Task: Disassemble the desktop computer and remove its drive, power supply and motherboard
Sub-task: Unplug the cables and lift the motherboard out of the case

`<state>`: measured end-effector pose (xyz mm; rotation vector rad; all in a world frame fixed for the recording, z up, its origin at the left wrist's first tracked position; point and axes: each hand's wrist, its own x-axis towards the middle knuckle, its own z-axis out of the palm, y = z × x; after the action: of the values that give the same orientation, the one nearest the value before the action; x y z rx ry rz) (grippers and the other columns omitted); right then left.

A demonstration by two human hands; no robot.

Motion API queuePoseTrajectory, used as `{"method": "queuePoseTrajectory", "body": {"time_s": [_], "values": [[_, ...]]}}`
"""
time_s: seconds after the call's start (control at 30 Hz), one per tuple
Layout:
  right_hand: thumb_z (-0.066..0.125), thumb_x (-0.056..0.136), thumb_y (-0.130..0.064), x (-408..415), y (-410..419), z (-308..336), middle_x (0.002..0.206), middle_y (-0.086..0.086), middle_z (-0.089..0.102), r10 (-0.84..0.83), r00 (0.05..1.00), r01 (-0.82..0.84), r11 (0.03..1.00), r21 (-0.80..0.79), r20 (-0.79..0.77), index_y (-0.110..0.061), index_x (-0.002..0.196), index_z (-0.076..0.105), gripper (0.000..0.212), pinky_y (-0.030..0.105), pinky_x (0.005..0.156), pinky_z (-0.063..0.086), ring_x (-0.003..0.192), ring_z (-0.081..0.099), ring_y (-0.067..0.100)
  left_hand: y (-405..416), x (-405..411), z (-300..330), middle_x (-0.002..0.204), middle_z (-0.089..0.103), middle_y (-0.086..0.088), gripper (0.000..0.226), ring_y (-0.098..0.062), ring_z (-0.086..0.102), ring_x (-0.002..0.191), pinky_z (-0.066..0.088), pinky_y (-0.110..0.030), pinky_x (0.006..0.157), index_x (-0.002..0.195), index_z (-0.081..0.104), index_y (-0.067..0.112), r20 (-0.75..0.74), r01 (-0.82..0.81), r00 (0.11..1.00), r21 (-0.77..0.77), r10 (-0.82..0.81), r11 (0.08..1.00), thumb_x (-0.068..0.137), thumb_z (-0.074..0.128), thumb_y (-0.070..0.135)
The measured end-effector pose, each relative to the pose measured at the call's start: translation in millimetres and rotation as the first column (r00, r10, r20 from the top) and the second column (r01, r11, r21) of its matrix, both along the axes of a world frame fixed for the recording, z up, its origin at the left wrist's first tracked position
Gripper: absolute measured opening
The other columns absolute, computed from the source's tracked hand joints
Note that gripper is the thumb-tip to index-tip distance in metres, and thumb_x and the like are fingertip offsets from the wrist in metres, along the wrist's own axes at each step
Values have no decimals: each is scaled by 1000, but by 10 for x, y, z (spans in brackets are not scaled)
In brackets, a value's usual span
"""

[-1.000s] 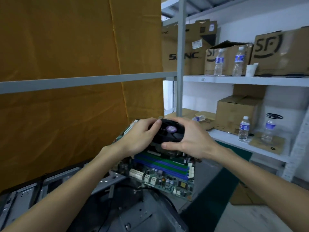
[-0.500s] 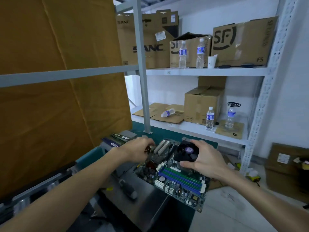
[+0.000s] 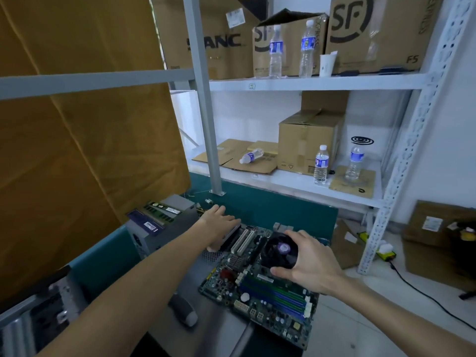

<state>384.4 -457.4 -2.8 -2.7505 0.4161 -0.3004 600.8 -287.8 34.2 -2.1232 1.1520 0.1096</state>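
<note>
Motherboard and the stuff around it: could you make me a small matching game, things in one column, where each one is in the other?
Things:
1. motherboard
2. memory sticks
3. paper cup
4. lying bottle

Places:
A. upper shelf, beside the standing bottles
B. on the flattened cardboard, lower shelf
C. on top of the grey metal box
D. under the right hand, which grips its fan

Pairs: 1-D, 2-C, 3-A, 4-B

The left hand (image 3: 219,225) covers the motherboard's (image 3: 260,287) 11 o'clock corner; what its fingers touch cannot be told. The right hand (image 3: 313,266) hides the fan's (image 3: 279,251) 3 o'clock side. The case (image 3: 38,313) at 8 o'clock is blurred and cut off.
</note>
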Motion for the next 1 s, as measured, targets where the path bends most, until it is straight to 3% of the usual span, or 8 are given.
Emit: {"method": "queuePoseTrajectory", "body": {"time_s": [0.13,0.3,0.63,1.0], "values": [[52,60,-94,54,10,-6,132,-10,50,26,999,-26,1000,-6,-32,-30,154,33,116,36,91,50,124,53,18,-132,59,-102,168,13,-6,110,-41,8,152,10,-51,123,162,-7,18,1,-32,999,27,32,999,86,73,25],[53,61,-93,71,-31,-13,128,-11,50,45,998,-45,999,4,-37,-30,153,34,113,37,90,51,121,54,18,-198,137,-87,155,31,-12,91,-40,24,142,20,-52,120,156,21,12,-6,-5,1000,-22,5,1000,83,75,22],[57,62,-89,176,154,-4,127,-12,52,47,999,-47,999,24,1,-31,149,39,107,36,90,49,123,53,17,-110,181,141,152,35,-5,111,-33,31,137,25,-50,118,157,20,19,-101,-34,995,-93,24,995,70,88,22],[56,64,-88,441,601,-81,126,-9,53,36,997,-38,999,37,61,-30,142,44,98,35,87,47,122,51,16,-107,146,181,153,36,-5,105,-33,34,138,25,-51,119,156,23,20,-116,-26,993,-112,13,993,73,85,19]]}}
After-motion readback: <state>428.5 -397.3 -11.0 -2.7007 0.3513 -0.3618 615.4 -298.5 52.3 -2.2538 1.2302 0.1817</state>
